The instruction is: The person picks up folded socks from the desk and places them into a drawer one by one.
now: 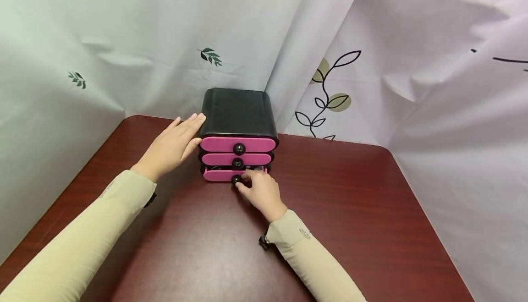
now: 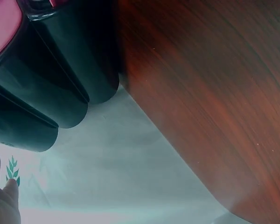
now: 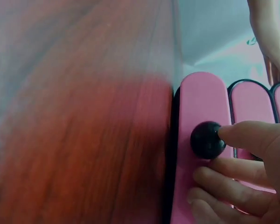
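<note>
A small black drawer box (image 1: 237, 109) with three pink drawer fronts stands near the back of the table. Its bottom drawer (image 1: 216, 176) is pulled out a little, and small items show in the gap above its front. My right hand (image 1: 261, 191) pinches the round black knob (image 3: 208, 140) of that drawer between thumb and fingers. Against the box's left side and upper edge, my left hand (image 1: 170, 145) rests with straight fingers. The top drawer (image 1: 218, 144) and middle drawer (image 1: 218, 159) are closed, each with a black knob.
A reddish-brown wooden table (image 1: 338, 201) extends around the box on the left, right and front. White curtains (image 1: 165, 27) with leaf prints hang close behind the box and along the sides.
</note>
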Demonstrator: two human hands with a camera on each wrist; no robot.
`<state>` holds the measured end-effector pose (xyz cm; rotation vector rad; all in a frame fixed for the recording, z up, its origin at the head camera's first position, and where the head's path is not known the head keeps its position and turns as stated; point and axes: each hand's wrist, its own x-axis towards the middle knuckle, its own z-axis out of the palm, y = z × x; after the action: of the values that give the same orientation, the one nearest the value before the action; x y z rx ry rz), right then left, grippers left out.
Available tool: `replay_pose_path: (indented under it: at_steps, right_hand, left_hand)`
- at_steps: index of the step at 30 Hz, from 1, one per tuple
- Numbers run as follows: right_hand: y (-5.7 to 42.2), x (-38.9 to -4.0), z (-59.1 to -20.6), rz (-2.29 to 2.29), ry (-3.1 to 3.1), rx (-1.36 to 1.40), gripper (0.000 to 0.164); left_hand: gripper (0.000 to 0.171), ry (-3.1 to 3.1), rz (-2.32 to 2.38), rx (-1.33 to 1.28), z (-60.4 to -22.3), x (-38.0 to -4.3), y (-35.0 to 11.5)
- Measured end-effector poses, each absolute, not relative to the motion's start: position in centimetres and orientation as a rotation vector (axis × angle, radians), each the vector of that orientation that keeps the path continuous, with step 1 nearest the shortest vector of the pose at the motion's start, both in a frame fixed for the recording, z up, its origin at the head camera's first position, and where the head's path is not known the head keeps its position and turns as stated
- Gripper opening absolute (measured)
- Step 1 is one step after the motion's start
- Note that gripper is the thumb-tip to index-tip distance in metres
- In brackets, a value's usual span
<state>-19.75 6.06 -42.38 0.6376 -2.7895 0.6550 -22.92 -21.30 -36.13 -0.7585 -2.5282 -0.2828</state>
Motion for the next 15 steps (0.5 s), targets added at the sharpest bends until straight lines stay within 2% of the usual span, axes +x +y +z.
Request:
replay_pose_path:
  at_steps: [5,15]
  right_hand:
    - [6.4,-20.5,-42.7,0.763,-2.842,0.66,0.034]
    - [8.8,-20.9,-43.1,1.022,-2.759,0.804,0.033]
  left_hand:
    - [0.061,-2.536,-0.294,-0.762,-36.0,-22.9,-21.0]
    - [0.059,-2.58,-0.437,-0.745,-36.5,-22.8,-21.1]
